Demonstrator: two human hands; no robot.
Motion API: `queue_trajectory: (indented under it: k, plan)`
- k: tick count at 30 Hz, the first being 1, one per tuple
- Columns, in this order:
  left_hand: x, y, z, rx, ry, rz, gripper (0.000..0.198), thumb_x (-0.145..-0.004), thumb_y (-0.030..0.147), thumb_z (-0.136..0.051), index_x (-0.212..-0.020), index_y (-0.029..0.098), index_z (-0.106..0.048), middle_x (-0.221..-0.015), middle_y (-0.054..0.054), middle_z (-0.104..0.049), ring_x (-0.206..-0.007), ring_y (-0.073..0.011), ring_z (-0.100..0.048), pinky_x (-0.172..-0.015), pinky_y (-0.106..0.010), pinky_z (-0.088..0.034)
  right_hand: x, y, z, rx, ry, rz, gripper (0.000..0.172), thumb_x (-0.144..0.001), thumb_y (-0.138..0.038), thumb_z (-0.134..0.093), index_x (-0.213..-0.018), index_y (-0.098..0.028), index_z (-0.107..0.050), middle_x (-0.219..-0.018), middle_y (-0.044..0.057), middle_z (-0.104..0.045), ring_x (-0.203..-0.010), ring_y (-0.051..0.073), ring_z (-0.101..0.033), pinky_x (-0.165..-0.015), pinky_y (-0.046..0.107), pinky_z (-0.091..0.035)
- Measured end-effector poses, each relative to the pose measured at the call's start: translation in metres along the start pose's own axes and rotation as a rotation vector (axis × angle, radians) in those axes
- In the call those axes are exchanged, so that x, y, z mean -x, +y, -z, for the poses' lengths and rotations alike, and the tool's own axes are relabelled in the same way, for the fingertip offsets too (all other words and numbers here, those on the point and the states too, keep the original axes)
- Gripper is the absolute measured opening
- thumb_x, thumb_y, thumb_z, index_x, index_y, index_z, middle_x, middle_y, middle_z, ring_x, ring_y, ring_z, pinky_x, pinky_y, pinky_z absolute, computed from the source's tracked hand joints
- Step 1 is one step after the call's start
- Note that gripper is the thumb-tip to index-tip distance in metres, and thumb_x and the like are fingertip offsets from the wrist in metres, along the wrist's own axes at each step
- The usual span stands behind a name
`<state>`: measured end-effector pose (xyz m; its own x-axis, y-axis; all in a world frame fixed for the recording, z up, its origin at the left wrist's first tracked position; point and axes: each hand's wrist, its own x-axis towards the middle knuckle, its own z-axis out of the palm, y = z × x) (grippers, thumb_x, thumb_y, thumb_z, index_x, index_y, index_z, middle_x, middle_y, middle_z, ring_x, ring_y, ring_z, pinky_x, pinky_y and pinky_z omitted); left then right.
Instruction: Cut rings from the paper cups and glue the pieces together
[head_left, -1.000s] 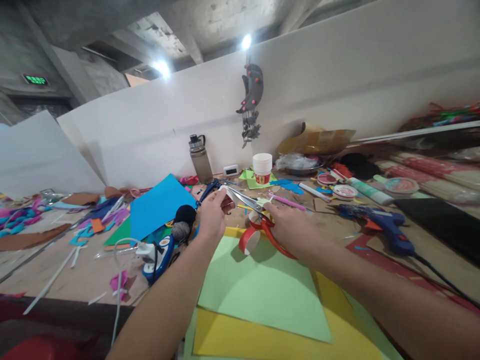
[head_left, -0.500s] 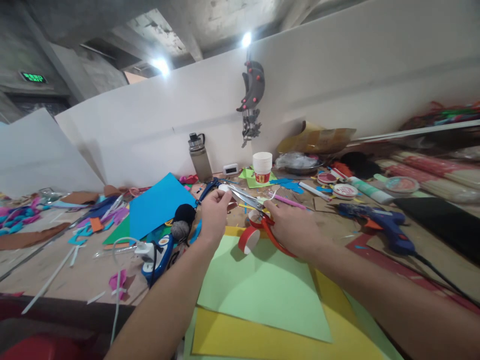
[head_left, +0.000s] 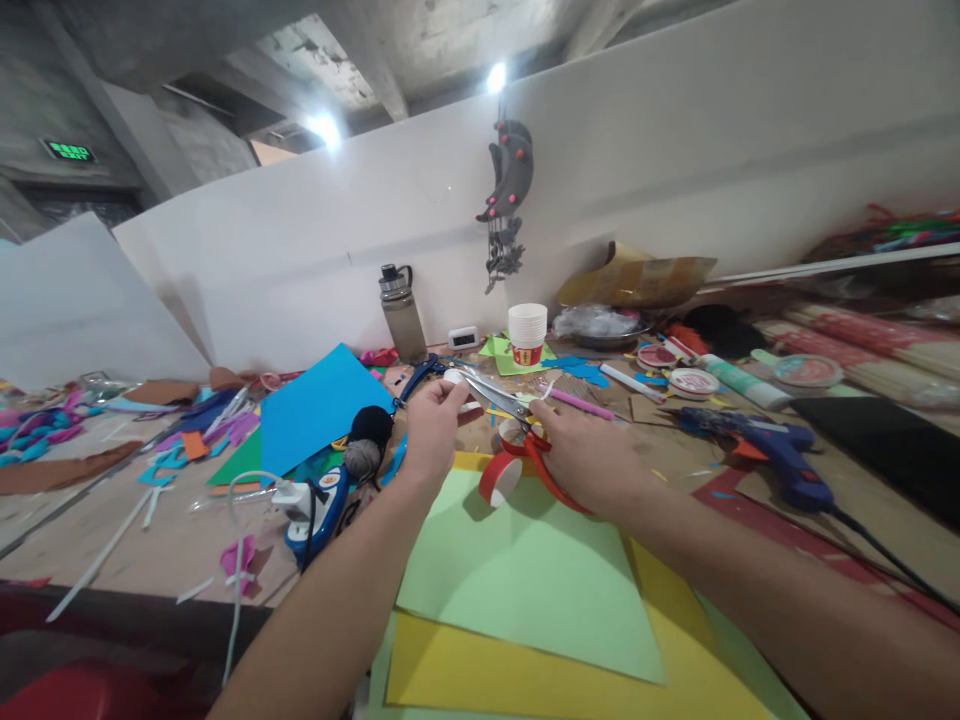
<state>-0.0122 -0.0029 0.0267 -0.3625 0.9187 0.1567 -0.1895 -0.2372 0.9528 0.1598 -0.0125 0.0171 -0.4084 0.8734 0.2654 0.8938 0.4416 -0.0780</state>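
Observation:
My right hand point(head_left: 581, 450) is closed round the orange handles of a pair of scissors point(head_left: 510, 400). Their metal blades point up and left, with the tips beside my left fingertips. Pinched in my left hand point(head_left: 435, 420) is a small white piece point(head_left: 454, 377), which looks like paper; the fingers hide most of it. Just below the blades lie a red-and-white paper ring point(head_left: 501, 480) and a second cut ring point(head_left: 511, 434) behind it. Both my forearms reach over light green paper point(head_left: 517, 560) that lies on yellow paper point(head_left: 480, 665).
Beyond my hands stand a stack of paper cups point(head_left: 527, 330) and a water bottle point(head_left: 403, 315). A blue glue gun point(head_left: 780, 450) lies at right with its cord trailing. To the left are a power strip point(head_left: 322, 515) with a white cable, and blue sheets point(head_left: 322, 410).
My left hand has shifted very slightly, and a bit of white shows more plainly under its fingertips, near the blades. The scissors stay nearly in place. The whole view has drifted a little.

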Motion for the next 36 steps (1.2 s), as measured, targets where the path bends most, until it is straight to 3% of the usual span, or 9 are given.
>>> queue_trajectory:
  k: [5,14,20,25,36]
  plan:
    - [0.003,0.001,-0.001,0.046,-0.068,0.064,0.037,-0.062,0.041,-0.082,-0.061,0.015,-0.055,-0.066,-0.002,-0.062,-0.064,-0.0134,-0.061,-0.067,-0.032,-0.055,-0.003,0.003,-0.002,0.025,-0.007,-0.039,0.035,-0.095,-0.027,-0.035,-0.121,-0.020,-0.057,-0.091,0.014,-0.071,-0.080,0.030,-0.068,-0.058,0.031,-0.038]
    - [0.005,0.006,-0.002,0.030,-0.065,0.036,0.034,-0.064,0.038,-0.080,-0.062,0.014,-0.055,-0.065,0.000,-0.058,-0.066,-0.0117,-0.058,-0.068,-0.030,-0.056,-0.004,0.004,0.001,-0.015,-0.060,-0.028,0.037,-0.098,-0.041,-0.033,-0.118,-0.019,-0.055,-0.090,0.012,-0.072,-0.078,0.026,-0.067,-0.058,0.030,-0.035]
    - [0.002,0.000,0.002,-0.020,-0.072,-0.005,0.032,-0.065,0.038,-0.077,-0.064,0.015,-0.056,-0.066,0.000,-0.056,-0.064,-0.0110,-0.056,-0.062,-0.028,-0.055,-0.003,0.003,0.003,-0.053,-0.068,-0.033,0.033,-0.097,-0.036,-0.036,-0.113,-0.019,-0.059,-0.086,0.013,-0.071,-0.076,0.028,-0.067,-0.055,0.030,-0.031]
    - [-0.005,-0.006,0.007,-0.117,-0.080,-0.087,0.031,-0.067,0.041,-0.075,-0.065,0.015,-0.057,-0.066,0.001,-0.055,-0.063,-0.0106,-0.056,-0.064,-0.028,-0.054,-0.003,0.002,0.005,-0.068,-0.082,-0.050,0.032,-0.096,-0.035,-0.037,-0.111,-0.018,-0.060,-0.080,0.014,-0.070,-0.076,0.029,-0.067,-0.057,0.030,-0.031]
    - [0.001,-0.011,0.005,-0.434,-0.164,-0.168,0.019,-0.079,0.034,-0.062,-0.070,0.017,-0.060,-0.065,0.000,-0.062,-0.066,-0.0130,-0.060,-0.069,-0.027,-0.050,-0.006,0.007,-0.006,-0.106,-0.017,-0.026,0.034,-0.095,-0.041,-0.039,-0.116,-0.020,-0.056,-0.097,0.013,-0.070,-0.083,0.026,-0.065,-0.060,0.029,-0.035]
